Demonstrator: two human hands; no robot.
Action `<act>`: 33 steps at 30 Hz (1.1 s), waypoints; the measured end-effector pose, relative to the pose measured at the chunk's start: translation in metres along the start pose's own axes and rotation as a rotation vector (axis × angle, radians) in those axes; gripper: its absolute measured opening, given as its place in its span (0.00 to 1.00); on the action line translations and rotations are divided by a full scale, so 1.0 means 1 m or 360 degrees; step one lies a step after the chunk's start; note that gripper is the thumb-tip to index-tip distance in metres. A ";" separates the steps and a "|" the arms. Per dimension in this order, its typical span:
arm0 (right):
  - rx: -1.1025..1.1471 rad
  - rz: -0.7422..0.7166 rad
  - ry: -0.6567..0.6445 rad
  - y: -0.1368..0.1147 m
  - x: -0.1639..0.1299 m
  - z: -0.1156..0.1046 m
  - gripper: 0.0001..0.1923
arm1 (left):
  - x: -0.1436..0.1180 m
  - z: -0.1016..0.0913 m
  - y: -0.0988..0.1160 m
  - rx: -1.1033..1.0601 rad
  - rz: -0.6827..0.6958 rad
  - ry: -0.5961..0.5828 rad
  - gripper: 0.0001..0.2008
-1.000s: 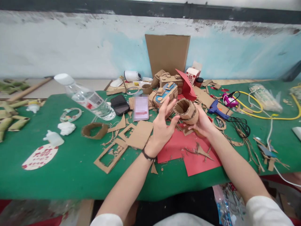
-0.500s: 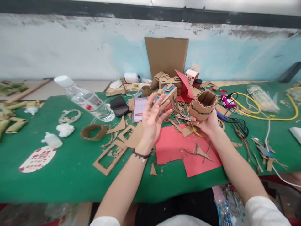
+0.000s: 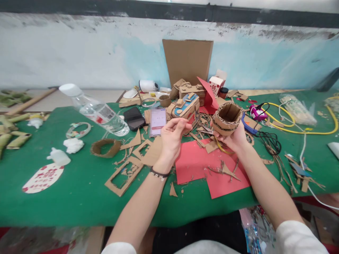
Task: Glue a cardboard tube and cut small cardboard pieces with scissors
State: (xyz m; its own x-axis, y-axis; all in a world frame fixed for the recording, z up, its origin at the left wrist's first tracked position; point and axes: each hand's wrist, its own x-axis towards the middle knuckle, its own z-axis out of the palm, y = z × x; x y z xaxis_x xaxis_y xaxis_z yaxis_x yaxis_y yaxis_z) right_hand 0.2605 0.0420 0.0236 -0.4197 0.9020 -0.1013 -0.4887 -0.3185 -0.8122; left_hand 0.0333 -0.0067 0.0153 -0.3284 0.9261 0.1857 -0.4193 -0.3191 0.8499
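Observation:
In my right hand [image 3: 233, 137] is a round, open-topped cardboard cup [image 3: 227, 124], built of layered strips with corrugated edges along the rim. It is held above the table, tilted slightly, with the fingers around its lower side. My left hand [image 3: 173, 137] is raised to the left of the cup and apart from it. Its thumb and fingertips are pressed together; whatever may be between them is too small to make out. Under the right hand a yellow curved loop [image 3: 223, 148] shows, and I cannot tell whether the hand touches it. Red paper [image 3: 194, 165] lies below, strewn with cardboard scraps.
Behind the hands stands a cardboard model [image 3: 186, 106] with blue patches. A phone [image 3: 156, 121] and a leaning water bottle [image 3: 97, 113] are to the left, near cut cardboard frames [image 3: 124, 176]. On the right lie a purple glue gun [image 3: 258, 113] and a yellow hose [image 3: 317, 132].
My left hand's spread fingers have closed into a pinch, and its palm has turned. The right hand still holds the cup, shifted slightly left.

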 end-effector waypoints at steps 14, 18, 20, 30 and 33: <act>0.0014 -0.0057 -0.0023 -0.001 -0.001 -0.002 0.25 | -0.004 0.001 -0.004 0.0150 0.0006 -0.0210 0.21; 0.0002 -0.0013 -0.0035 -0.002 -0.002 -0.002 0.26 | -0.005 0.000 -0.004 0.0181 0.0029 -0.0214 0.21; 0.0005 0.0000 -0.0044 -0.003 -0.002 -0.001 0.25 | -0.005 0.001 -0.004 0.0183 0.0025 -0.0217 0.21; -0.0017 0.0009 0.0001 -0.005 -0.005 0.005 0.25 | -0.005 0.000 -0.003 0.0133 -0.0072 -0.0202 0.25; -0.0042 0.0000 0.0015 -0.005 -0.006 0.005 0.25 | -0.005 0.000 -0.003 0.0128 -0.0105 -0.0175 0.26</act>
State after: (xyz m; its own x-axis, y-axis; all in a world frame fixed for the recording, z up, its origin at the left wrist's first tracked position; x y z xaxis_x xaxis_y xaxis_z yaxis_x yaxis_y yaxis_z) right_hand 0.2612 0.0366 0.0309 -0.4123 0.9047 -0.1069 -0.4681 -0.3110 -0.8271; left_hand 0.0367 -0.0105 0.0119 -0.2061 0.9623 0.1775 -0.3663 -0.2440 0.8979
